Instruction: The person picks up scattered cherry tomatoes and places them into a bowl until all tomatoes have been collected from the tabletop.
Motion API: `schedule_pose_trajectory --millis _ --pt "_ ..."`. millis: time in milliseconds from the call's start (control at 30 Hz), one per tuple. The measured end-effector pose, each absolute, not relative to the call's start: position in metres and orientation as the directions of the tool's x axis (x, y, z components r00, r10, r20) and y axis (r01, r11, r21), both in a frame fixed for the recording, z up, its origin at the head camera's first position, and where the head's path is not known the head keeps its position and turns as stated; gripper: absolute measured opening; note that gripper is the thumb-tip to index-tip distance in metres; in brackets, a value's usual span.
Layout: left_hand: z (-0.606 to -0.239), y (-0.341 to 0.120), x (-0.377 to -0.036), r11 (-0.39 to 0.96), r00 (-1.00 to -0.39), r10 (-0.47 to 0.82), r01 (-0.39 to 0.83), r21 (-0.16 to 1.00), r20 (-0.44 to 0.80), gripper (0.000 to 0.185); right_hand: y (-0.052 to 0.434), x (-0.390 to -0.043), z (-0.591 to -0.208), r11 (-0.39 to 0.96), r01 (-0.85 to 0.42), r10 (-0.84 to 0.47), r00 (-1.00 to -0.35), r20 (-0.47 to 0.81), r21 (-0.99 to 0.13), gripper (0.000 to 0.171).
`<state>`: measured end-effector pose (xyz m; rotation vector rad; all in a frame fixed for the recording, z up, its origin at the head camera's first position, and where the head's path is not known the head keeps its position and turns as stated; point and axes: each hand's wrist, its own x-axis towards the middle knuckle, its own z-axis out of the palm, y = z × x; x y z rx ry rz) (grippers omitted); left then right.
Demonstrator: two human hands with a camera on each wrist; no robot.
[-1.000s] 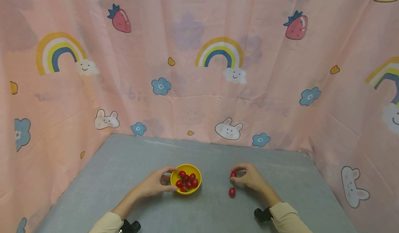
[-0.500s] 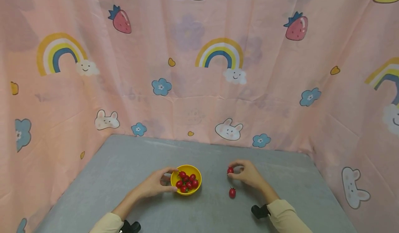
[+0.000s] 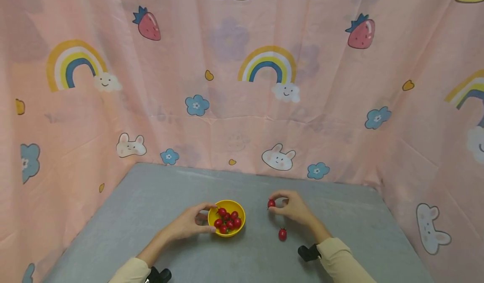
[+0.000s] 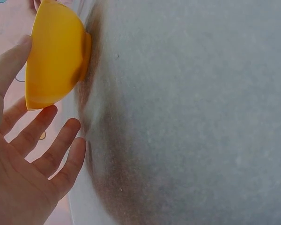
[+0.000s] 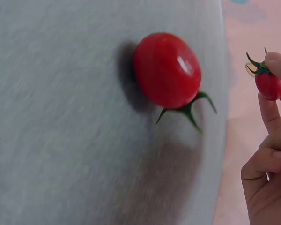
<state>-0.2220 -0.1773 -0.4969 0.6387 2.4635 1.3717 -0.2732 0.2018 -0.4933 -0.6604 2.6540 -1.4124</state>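
Right fingers: the fingers [image 5: 271, 110] of the right hand [image 3: 293, 207] pinch a small cherry tomato [image 3: 271, 203] by thumb and fingertips, its green calyx showing at the top in the right wrist view; it is lifted off the table, to the right of the yellow bowl.
Held tomato: red, glossy, clear of the table surface, between the yellow bowl [image 3: 226, 218] and the right palm, and slightly farther back than the bowl's centre.
Loose tomato: a second cherry tomato [image 3: 282, 234] lies on the table to the right of the yellow bowl and nearer the person than the held one; its green stem points away from the hand in the right wrist view, and it touches neither hand.
Left fingers: the left hand [image 3: 188, 223] cups the left side of the yellow bowl, fingers [image 4: 42, 136] loosely spread and nearly straight around its wall, the thumb at the near rim; they are relaxed rather than clenched.
Yellow bowl: stands upright on the grey table [image 3: 151, 199], holding a heap of red cherry tomatoes [image 3: 227, 221].
Sleeves: beige cuffs [image 3: 332, 249] at both wrists, each with a dark strap-mounted device.
Backdrop: a pink curtain [image 3: 242, 85] printed with rainbows, strawberries, bunnies and flowers rises behind the yellow bowl on three sides.
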Motion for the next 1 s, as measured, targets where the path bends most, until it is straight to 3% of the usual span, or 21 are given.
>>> schedule_pose_trajectory --millis 1000 --pt "-0.497 -0.177 -0.221 0.435 -0.865 0.502 0.272 0.858 0.020 0.061 0.144 -0.279 -0.475 0.379 -0.410 -0.506 -0.843 0.185 -0.830 0.026"
